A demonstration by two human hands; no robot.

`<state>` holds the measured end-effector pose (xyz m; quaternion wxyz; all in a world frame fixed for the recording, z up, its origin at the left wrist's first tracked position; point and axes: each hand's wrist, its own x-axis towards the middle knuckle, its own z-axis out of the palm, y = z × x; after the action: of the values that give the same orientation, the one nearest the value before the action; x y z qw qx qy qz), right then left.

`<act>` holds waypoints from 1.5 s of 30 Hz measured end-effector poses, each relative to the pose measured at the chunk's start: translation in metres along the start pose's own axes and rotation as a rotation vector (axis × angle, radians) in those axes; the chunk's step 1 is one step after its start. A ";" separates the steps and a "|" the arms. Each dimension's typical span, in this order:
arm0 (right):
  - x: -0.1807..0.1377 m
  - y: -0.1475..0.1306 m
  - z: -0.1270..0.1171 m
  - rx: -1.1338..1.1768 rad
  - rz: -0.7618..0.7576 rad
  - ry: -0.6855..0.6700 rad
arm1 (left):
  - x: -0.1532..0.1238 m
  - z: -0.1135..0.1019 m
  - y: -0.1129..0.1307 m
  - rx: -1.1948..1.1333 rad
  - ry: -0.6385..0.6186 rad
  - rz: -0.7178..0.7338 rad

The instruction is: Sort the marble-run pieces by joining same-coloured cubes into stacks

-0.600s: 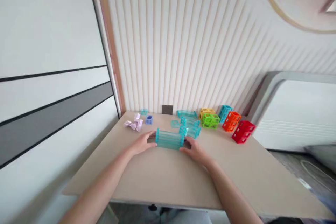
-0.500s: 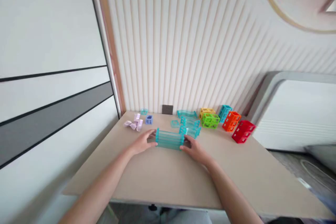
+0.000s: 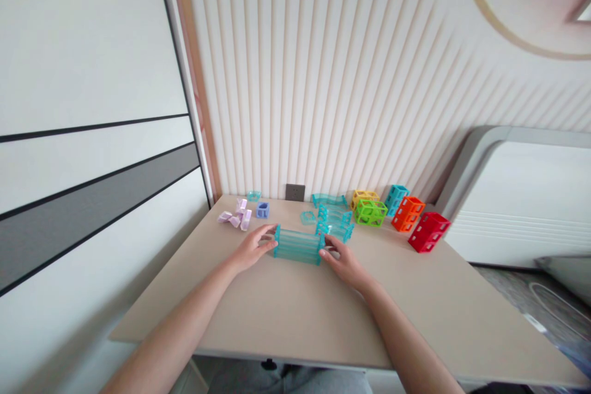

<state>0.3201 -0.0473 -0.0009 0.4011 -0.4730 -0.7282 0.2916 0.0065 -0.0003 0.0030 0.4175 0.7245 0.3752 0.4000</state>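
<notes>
A clear teal tube piece with square ends [image 3: 299,246] lies sideways in front of me at the middle of the table. My left hand [image 3: 253,247] grips its left end, thumb at the near edge and fingers behind. At the other end, my right hand [image 3: 340,260] holds the rim in the same way. Just beyond the right hand are several clear teal curved pieces [image 3: 335,221]. A small flat teal square [image 3: 308,217] lies behind the tube. The fingertips behind the ends are partly hidden.
Pale purple pieces [image 3: 236,217] and a blue cube frame [image 3: 263,210] sit at the back left. Toward the back right stand green [image 3: 370,213], yellow [image 3: 364,196], blue [image 3: 396,200], orange [image 3: 408,214] and red [image 3: 429,232] block frames. A ribbed wall with a dark socket [image 3: 295,192] borders the table [image 3: 295,314].
My thumbs and fingers have shifted slightly at both ends of the teal tube piece. The tube stays in nearly the same place, and the other pieces have not moved.
</notes>
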 end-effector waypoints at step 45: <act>-0.001 -0.008 -0.005 -0.246 0.003 -0.101 | -0.002 -0.003 0.006 0.037 -0.138 -0.044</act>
<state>0.3209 -0.0514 0.0079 0.3024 -0.5045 -0.7770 0.2244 0.0047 -0.0033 0.0087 0.4374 0.7496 0.3688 0.3330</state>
